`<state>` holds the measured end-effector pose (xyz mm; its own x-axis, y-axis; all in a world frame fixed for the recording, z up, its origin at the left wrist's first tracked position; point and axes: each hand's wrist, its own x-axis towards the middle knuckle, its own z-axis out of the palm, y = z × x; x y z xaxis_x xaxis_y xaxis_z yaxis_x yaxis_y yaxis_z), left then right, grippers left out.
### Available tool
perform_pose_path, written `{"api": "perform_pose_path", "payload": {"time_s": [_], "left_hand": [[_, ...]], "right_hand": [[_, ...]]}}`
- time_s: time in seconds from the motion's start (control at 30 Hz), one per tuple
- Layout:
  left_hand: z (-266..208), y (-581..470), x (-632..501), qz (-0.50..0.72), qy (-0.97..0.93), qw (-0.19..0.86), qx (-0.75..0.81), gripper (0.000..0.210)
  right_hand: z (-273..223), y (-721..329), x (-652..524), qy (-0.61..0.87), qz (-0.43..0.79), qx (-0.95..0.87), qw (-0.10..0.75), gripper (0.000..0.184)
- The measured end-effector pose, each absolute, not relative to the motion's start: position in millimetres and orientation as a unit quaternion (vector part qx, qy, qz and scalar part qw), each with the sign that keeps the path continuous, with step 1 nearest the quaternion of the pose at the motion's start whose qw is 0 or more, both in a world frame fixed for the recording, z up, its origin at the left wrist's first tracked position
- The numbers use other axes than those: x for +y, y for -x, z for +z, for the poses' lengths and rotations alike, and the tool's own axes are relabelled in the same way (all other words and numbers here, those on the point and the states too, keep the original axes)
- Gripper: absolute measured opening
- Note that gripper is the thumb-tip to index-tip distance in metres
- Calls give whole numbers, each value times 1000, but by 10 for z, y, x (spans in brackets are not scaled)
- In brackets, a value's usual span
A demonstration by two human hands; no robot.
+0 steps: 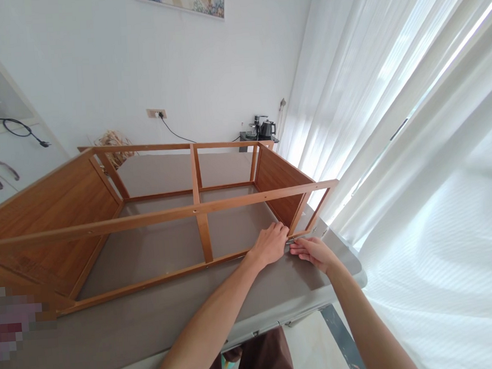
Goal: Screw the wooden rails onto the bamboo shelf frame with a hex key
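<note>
A brown wooden frame (204, 238) with thin rails and solid end panels lies on a grey-covered table (153, 303). My left hand (270, 243) is closed over its lower front rail, close to the right-hand corner. Just to the right, my right hand (312, 251) pinches a thin metal piece (291, 241) against that rail by the corner post. The piece is small and partly covered by my fingers, so its exact kind cannot be made out. Several small metal bits (324, 232) lie on the tabletop right of the corner.
White curtains (432, 194) hang close along the table's right end. A black kettle (268, 128) and a coffee maker stand behind the frame. The frame's upper front rail (147, 219) crosses above the left hand. At the left is a white cabinet (0, 168) with a dangling black cable (23, 130).
</note>
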<state>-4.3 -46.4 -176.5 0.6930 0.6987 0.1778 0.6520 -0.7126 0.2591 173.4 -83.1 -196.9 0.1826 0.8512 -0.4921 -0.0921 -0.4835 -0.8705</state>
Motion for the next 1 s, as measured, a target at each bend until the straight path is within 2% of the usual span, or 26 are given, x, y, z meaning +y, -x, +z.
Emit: {"api": "perform_pose_path", "payload": {"time_s": [0.13, 0.37, 0.57, 0.67, 0.77, 0.87, 1.0], "left_hand": [[-1774, 47, -444, 138, -916, 90, 366, 21], [-1778, 42, -426, 136, -914, 96, 370, 21], [-1785, 33, -415, 131, -913, 107, 372, 20], [-1802, 33, -410, 136, -912, 108, 372, 20], [-1822, 34, -406, 143, -911, 108, 370, 19], [-1838, 37, -403, 149, -911, 110, 368, 19], [-1856, 34, -399, 155, -910, 113, 368, 19]], "right_hand": [[-1994, -1689, -858, 633, 578, -299, 421, 21], [-2017, -1642, -911, 618, 550, -349, 441, 16], [-2056, -1625, -938, 670, 441, -430, 414, 22], [-2057, -1625, -961, 689, 378, -473, 398, 18], [-2024, -1600, -1006, 694, 253, -574, 353, 11], [-1982, -1550, -1055, 677, 103, -681, 259, 15], [-1975, -1501, -1083, 660, 15, -732, 171, 21]]}}
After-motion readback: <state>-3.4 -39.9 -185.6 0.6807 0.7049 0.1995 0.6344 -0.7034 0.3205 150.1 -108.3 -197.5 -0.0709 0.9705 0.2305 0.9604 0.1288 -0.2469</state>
